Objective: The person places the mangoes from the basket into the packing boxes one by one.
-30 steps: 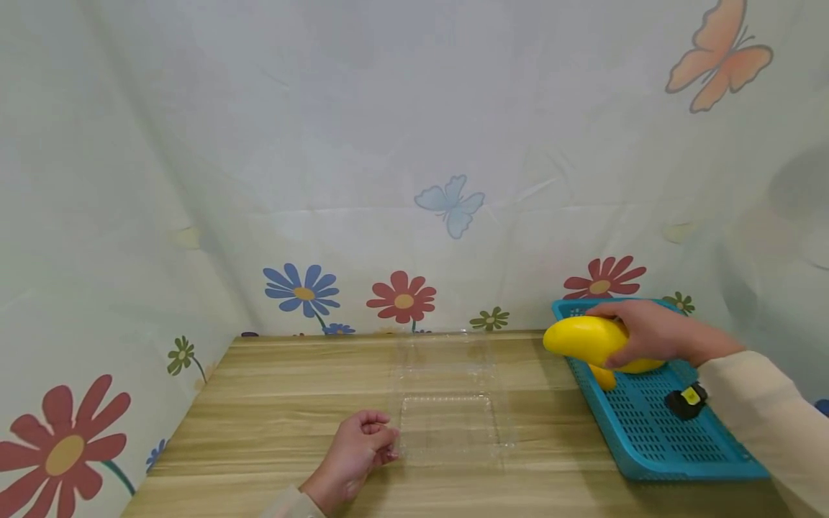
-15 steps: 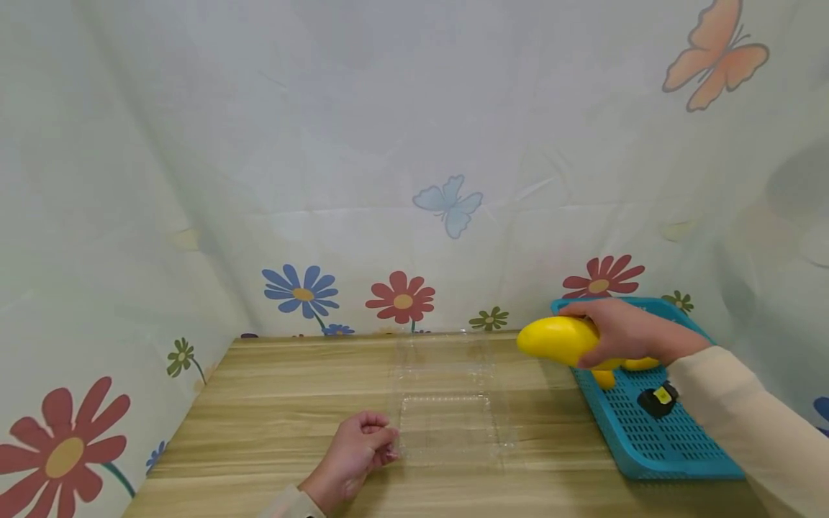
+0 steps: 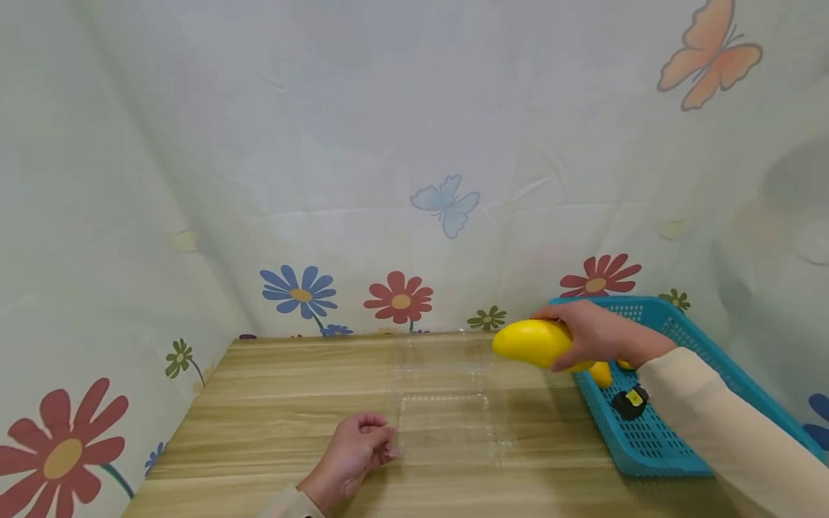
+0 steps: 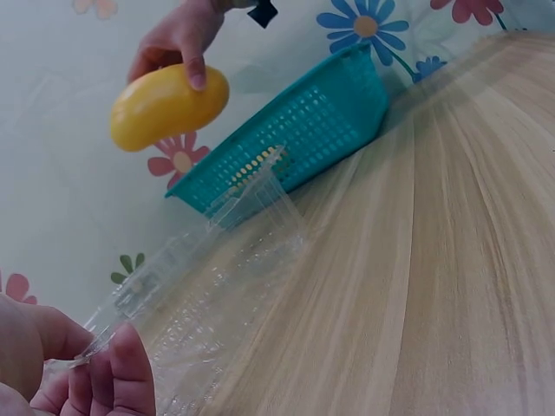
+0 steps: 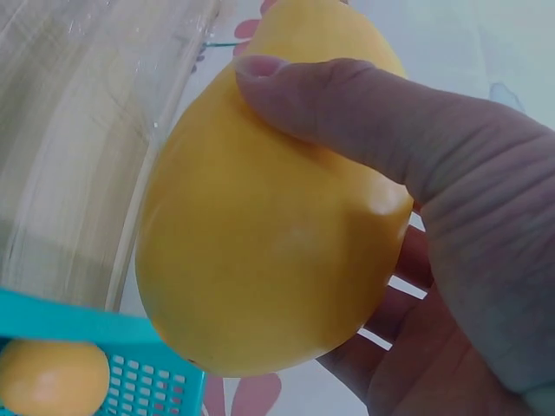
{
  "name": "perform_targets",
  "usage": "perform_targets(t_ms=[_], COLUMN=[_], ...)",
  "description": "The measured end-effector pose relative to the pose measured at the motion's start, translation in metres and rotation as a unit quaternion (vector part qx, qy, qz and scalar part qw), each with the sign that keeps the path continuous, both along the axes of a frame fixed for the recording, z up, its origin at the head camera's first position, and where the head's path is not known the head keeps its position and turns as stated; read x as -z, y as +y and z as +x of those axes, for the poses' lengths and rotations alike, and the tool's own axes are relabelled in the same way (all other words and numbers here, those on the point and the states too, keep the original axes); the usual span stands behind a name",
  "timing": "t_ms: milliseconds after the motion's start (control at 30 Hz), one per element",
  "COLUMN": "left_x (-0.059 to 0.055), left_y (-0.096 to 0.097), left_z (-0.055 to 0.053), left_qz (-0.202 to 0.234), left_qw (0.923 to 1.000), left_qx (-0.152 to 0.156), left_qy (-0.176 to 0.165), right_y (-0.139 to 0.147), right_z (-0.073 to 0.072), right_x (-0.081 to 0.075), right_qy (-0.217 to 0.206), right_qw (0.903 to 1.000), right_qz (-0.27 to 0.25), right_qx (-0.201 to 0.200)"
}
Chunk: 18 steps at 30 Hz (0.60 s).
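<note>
The right hand [image 3: 599,334], fingers wrapped round the yellow mango [image 3: 532,343], has carried it from above the blue basket [image 3: 654,424] toward the clear tray [image 3: 447,424] (left hand [image 3: 356,453] pinching its edge), so placing looks near.

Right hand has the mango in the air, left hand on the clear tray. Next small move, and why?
Probably carry the mango a little further left and lower it into the clear plastic tray. The right hand holds it above the table, between the blue basket and the tray, and the left hand pinches the tray's near edge, steadying it.
</note>
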<state>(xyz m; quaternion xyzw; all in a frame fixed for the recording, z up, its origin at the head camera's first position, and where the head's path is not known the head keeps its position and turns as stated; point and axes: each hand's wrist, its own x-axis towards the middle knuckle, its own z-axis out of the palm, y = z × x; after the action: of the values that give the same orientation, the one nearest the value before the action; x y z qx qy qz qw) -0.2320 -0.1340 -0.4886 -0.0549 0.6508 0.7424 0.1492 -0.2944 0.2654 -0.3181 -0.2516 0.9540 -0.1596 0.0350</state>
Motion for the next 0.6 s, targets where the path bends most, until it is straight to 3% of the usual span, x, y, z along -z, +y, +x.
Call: perform_targets(t_ms=[600], left_x=[0.004], left_y=[0.001], left_z=[-0.002], left_qz=[0.003], left_qw=[0.9999], left_qx=[-0.010], left_qy=[-0.003], right_y=[-0.033], right_z=[-0.010], right_x=[0.019], right_qy=[-0.020], right_qw=[0.9992], right_qz=[-0.031], right_qx=[-0.013])
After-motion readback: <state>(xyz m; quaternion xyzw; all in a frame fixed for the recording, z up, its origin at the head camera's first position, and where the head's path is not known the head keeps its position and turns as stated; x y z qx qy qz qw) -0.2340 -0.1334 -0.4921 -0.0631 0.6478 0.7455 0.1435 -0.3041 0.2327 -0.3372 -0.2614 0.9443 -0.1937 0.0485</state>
